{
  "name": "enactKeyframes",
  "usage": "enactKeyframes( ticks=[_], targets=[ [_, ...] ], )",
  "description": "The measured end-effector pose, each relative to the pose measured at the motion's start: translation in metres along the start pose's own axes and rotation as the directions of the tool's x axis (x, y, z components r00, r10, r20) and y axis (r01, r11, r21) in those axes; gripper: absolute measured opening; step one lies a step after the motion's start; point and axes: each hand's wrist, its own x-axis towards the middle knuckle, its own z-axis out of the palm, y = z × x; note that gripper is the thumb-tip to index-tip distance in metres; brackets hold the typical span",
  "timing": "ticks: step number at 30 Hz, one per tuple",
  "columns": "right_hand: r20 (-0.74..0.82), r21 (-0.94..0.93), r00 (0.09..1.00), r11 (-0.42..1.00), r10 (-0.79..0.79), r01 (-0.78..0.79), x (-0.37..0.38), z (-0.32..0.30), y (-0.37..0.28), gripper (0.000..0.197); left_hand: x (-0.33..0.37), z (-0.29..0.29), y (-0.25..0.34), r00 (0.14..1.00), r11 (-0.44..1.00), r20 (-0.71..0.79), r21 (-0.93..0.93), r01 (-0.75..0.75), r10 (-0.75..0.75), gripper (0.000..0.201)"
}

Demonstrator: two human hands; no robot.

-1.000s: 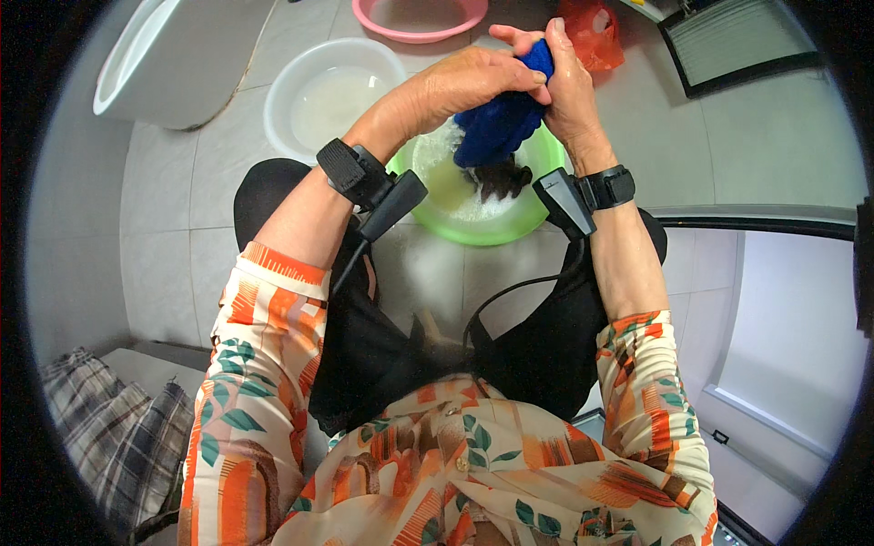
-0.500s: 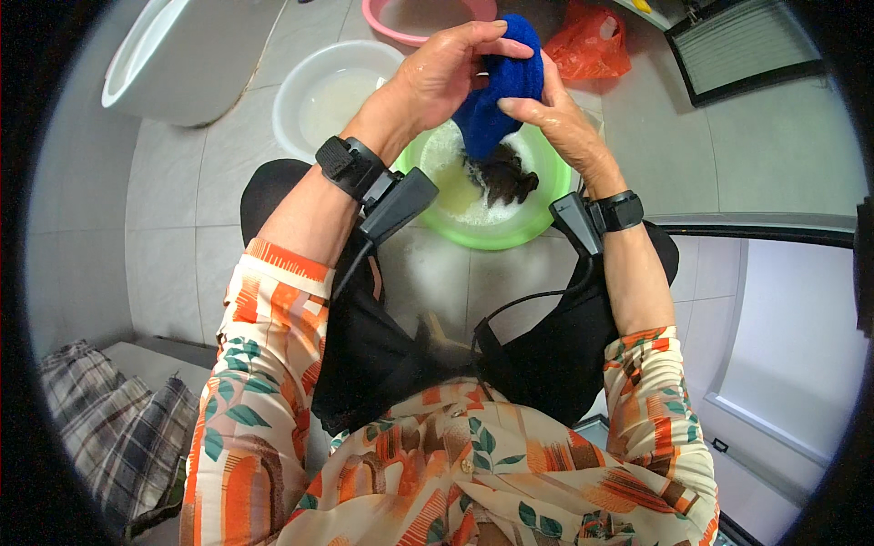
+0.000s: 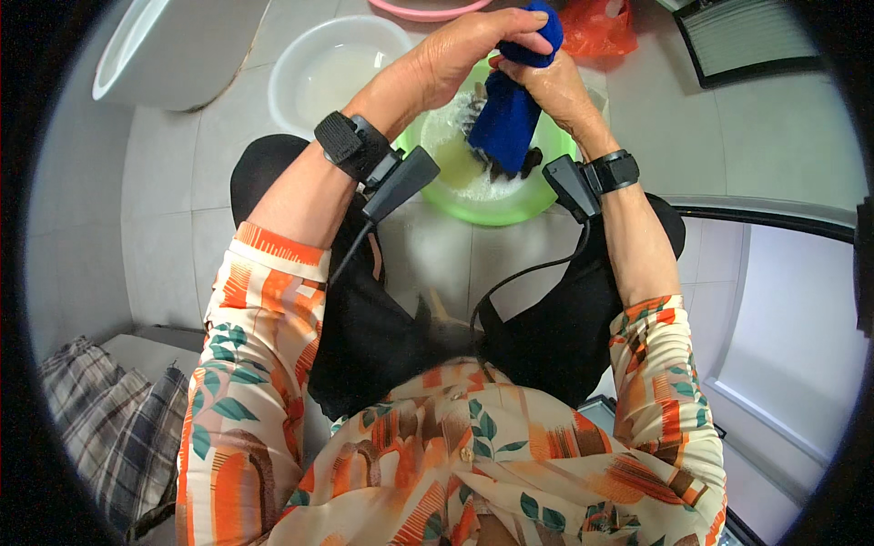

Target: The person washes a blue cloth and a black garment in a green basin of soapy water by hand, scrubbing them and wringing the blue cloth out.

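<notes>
A wet-looking deep blue sock (image 3: 503, 125) is stretched between my hands above the light green basin (image 3: 487, 217). My right hand (image 3: 553, 91) is closed round its middle. At its top end, my left hand (image 3: 464, 53) grips the bunched part, with the fingers curled over it. The wider lower part hangs down over the suds. In the basin lies soapy, yellowish water with white foam (image 3: 446, 146). A dark, crumpled cloth (image 3: 533, 162) sits in it, partly hidden behind the blue sock.
Left of the green basin stands a white basin (image 3: 282, 100) of cloudy water. A pink basin (image 3: 428, 14) and a red plastic bag (image 3: 601, 32) are at the far side. A large white tub-like fixture (image 3: 182, 55) stands far left; plaid cloth (image 3: 109, 419) lies near left.
The blue sock has been turned and lowered, and now hangs straight over the foam. My right hand has shifted from its side to grip round its middle. My left hand has moved slightly right.
</notes>
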Motion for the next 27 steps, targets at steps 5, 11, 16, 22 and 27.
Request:
enactKeyframes(
  ticks=[5, 11, 16, 22, 27],
  targets=[
    [-0.079, 0.001, 0.997, 1.000, 0.026, -0.026, -0.004, 0.016, 0.004, 0.019, -0.008, -0.003, 0.008, 1.000, 1.000, 0.030, 0.007, -0.008, 0.007, 0.032],
    [-0.257, -0.145, 0.966, 0.989, -0.019, -0.019, -0.006, 0.031, 0.004, 0.021, -0.011, -0.005, 0.006, 0.999, 1.000, 0.033, 0.002, -0.015, 0.015, 0.035],
    [-0.273, -0.103, 0.958, 0.993, -0.083, 0.057, -0.006, 0.034, 0.012, 0.019, -0.009, 0.000, 0.000, 0.996, 0.995, -0.074, 0.083, 0.063, -0.057, 0.042],
    [-0.199, -0.268, 0.937, 0.935, -0.288, 0.231, -0.004, 0.025, 0.016, 0.011, -0.015, 0.004, 0.011, 0.991, 0.973, 0.023, 0.192, 0.128, -0.135, 0.036],
    [-0.162, -0.172, 0.969, 0.973, -0.184, 0.156, -0.008, 0.025, 0.005, 0.013, -0.017, 0.004, 0.005, 0.994, 0.973, 0.025, 0.207, 0.101, -0.108, 0.033]
  ],
)
